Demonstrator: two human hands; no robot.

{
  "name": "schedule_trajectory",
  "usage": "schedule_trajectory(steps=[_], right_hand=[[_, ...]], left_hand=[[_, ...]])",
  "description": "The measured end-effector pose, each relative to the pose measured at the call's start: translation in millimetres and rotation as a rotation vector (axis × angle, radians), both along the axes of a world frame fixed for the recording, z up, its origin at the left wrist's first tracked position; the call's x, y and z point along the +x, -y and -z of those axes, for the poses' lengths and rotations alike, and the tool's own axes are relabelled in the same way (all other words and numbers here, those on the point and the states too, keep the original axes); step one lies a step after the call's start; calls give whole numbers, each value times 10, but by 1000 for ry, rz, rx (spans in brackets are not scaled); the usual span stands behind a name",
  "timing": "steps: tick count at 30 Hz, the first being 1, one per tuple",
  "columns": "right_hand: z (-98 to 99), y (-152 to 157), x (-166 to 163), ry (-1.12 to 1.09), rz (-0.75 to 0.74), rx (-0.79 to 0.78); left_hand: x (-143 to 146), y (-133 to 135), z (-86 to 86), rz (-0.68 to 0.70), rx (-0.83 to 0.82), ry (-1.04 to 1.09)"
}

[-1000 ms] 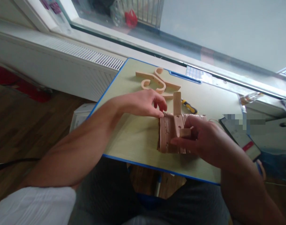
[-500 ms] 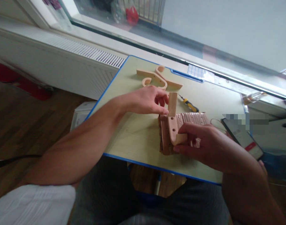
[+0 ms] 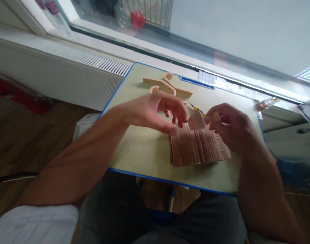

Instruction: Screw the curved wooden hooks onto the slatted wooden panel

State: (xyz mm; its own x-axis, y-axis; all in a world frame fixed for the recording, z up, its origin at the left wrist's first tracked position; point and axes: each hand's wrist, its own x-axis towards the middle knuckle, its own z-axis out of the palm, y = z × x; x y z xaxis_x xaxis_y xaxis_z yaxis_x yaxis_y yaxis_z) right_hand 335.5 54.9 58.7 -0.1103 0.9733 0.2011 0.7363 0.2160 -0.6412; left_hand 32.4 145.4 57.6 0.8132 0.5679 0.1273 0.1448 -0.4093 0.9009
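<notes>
My right hand (image 3: 232, 127) grips one end of a bent, light wooden piece (image 3: 197, 122), slightly blurred, held above the corrugated cardboard (image 3: 198, 147). My left hand (image 3: 161, 110) is at the cardboard's far left corner, thumb and fingers apart, with fingertips close to the wooden piece's other end. Whether they touch it I cannot tell. Beyond the wooden piece lies a yellow and black screwdriver (image 3: 195, 108), its handle partly hidden by my right hand. Curved wooden pieces with curled ends (image 3: 160, 82) lie farther back on the table.
The pale table (image 3: 134, 149) has a blue edge and a blue slot (image 3: 197, 83) near its far side. A window (image 3: 221, 44) and a white radiator (image 3: 76, 71) stand behind it. At the far right corner is a clear object (image 3: 268, 103).
My right hand has lifted the bent wooden piece off the cardboard, moving it away from me and turning it. My left hand's fingers have spread wider. More of the cardboard shows.
</notes>
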Motion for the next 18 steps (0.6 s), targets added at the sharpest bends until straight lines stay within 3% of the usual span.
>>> schedule_trajectory(steps=[3, 5, 10, 18], right_hand=[[109, -117, -71, -220, -19, -76], [156, -160, -134, -238, -62, -40], [162, -122, -345, -107, -208, 77], [185, -79, -545, 79, -229, 109]], left_hand=[[41, -11, 44, -55, 128, -142], [78, -55, 115, -102, 198, -231], [124, -144, 252, -60, 176, -357], [114, -142, 295, -20, 129, -281]])
